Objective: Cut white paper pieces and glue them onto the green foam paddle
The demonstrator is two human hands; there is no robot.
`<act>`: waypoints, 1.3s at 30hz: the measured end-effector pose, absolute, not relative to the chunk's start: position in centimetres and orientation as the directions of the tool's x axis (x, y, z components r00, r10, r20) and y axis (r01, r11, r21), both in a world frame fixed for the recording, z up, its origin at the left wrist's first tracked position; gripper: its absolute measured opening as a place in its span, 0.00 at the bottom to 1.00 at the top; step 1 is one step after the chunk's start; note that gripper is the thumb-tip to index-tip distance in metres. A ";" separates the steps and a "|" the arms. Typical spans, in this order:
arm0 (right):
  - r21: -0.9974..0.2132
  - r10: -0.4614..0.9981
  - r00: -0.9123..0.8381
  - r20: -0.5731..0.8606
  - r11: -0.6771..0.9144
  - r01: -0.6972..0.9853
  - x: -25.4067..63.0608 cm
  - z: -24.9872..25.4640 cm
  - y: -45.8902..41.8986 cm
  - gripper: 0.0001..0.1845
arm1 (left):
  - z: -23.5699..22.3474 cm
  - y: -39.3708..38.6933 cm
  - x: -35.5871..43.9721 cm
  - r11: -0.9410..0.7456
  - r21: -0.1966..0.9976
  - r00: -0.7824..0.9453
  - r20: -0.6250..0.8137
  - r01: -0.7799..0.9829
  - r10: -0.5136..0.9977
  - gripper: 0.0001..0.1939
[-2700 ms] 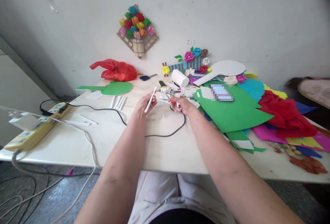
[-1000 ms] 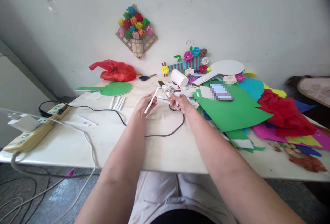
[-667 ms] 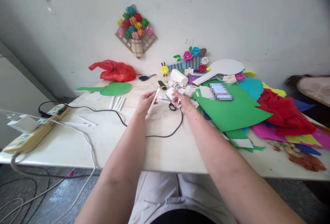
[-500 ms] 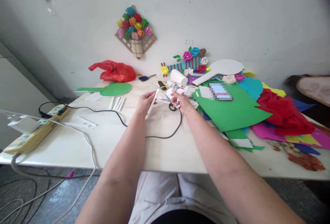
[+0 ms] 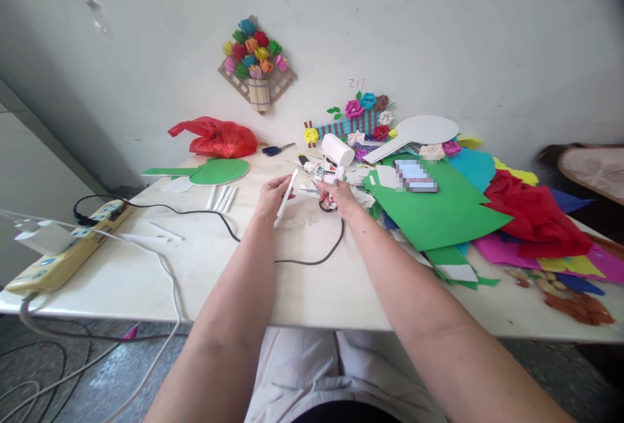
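Left hand (image 5: 275, 195): head view, frame centre, gripping a white stick (image 5: 287, 195).
White stick: slanted across the fingers, its upper end past them, its lower end near the wrist.
Right hand (image 5: 337, 195): just right of centre, closed around a white tool (image 5: 340, 175), partly hidden.
Black cord (image 5: 305, 262): looping below both hands.

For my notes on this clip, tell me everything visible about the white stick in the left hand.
The white stick is slim, straight and plain, perhaps rolled paper. The left hand holds it in its fingers over the table, slanting, upper end leaning right, lower end near the wrist. Nothing else visibly touches it.
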State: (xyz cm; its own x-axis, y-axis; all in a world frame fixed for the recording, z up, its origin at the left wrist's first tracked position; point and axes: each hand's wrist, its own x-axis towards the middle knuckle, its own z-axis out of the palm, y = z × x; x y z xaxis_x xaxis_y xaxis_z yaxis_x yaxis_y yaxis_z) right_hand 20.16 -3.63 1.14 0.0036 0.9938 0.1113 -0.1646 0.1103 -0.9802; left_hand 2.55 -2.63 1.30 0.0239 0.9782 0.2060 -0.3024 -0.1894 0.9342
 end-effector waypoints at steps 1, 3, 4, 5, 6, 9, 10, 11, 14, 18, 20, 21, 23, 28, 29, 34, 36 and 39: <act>-0.981 0.993 0.002 0.117 0.116 -0.157 20.2 1.1 -3.6 0.13 | 1.3 -2.6 2.5 -0.189 0.934 0.024 0.206 -0.303 0.978 0.21; -0.982 0.992 0.000 0.129 0.128 -0.142 20.2 0.9 -3.4 0.13 | 1.3 -2.7 2.6 -0.191 0.935 0.022 0.207 -0.298 0.978 0.21; -0.982 0.991 0.000 0.132 0.130 -0.135 20.3 0.9 -3.3 0.13 | 1.3 -2.7 2.6 -0.196 0.937 0.017 0.210 -0.290 0.978 0.21; -0.983 0.991 -0.001 0.131 0.129 -0.129 20.3 0.8 -3.3 0.13 | 1.3 -2.6 2.6 -0.203 0.939 0.007 0.213 -0.278 0.977 0.22; -0.985 0.992 0.002 0.125 0.124 -0.124 20.4 0.8 -3.3 0.13 | 1.3 -2.6 2.7 -0.211 0.942 -0.007 0.217 -0.261 0.976 0.22; -0.988 0.995 0.020 0.097 0.098 -0.123 20.7 1.0 -3.3 0.12 | 1.3 -2.5 2.9 -0.230 0.952 -0.055 0.223 -0.201 0.973 0.23; -0.988 0.995 0.027 0.093 0.095 -0.121 20.9 1.1 -3.3 0.11 | 1.3 -2.5 2.9 -0.232 0.955 -0.067 0.223 -0.186 0.973 0.24; -0.989 0.995 0.033 0.093 0.097 -0.116 21.0 1.2 -3.4 0.11 | 1.3 -2.4 3.0 -0.234 0.957 -0.076 0.224 -0.173 0.972 0.24; -0.990 0.994 0.017 0.107 0.108 -0.089 21.3 1.3 -3.5 0.11 | 1.2 -2.3 3.1 -0.239 0.960 -0.098 0.227 -0.143 0.969 0.24; -0.992 0.993 -0.041 0.108 0.104 -0.071 21.6 1.4 -3.6 0.11 | 0.9 -1.9 3.0 -0.253 0.962 -0.125 0.240 -0.104 0.963 0.23; -0.993 0.993 -0.059 0.102 0.098 -0.063 21.6 1.4 -3.7 0.12 | 0.7 -1.8 2.9 -0.263 0.960 -0.135 0.249 -0.095 0.959 0.23; -0.994 0.993 -0.066 0.098 0.094 -0.061 21.6 1.4 -3.7 0.12 | 0.7 -1.7 2.9 -0.266 0.959 -0.138 0.253 -0.094 0.958 0.23; -0.994 0.993 -0.078 0.093 0.088 -0.058 21.6 1.4 -3.6 0.12 | 0.6 -1.7 2.9 -0.270 0.958 -0.143 0.255 -0.098 0.956 0.23; -0.995 0.992 -0.086 0.090 0.086 -0.058 21.7 1.2 -3.4 0.12 | 0.8 -2.0 2.9 -0.255 0.960 -0.132 0.239 -0.117 0.962 0.22; -0.995 0.992 -0.088 0.090 0.085 -0.060 21.7 1.1 -3.4 0.12 | 0.8 -2.0 2.9 -0.250 0.961 -0.130 0.235 -0.119 0.963 0.22; -0.995 0.992 -0.094 0.080 0.074 -0.063 21.7 1.0 -3.3 0.12 | 0.8 -2.0 2.9 -0.244 0.962 -0.128 0.229 -0.121 0.965 0.23; -0.996 0.993 -0.092 0.078 0.073 -0.058 21.7 1.1 -3.4 0.12 | 0.8 -2.0 2.9 -0.248 0.961 -0.124 0.233 -0.123 0.965 0.23; -0.997 0.993 -0.093 0.073 0.069 -0.047 21.7 1.1 -3.4 0.12 | 0.9 -2.1 2.9 -0.249 0.960 -0.119 0.234 -0.128 0.965 0.23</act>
State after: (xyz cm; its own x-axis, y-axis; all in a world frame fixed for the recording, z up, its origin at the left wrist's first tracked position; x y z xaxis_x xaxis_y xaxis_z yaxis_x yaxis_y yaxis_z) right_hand 21.70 -3.40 1.10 -0.0929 0.9930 0.0732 -0.0469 0.0691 -0.9965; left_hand 2.93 -2.14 0.90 -0.1186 0.9649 0.2344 -0.1276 -0.2489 0.9601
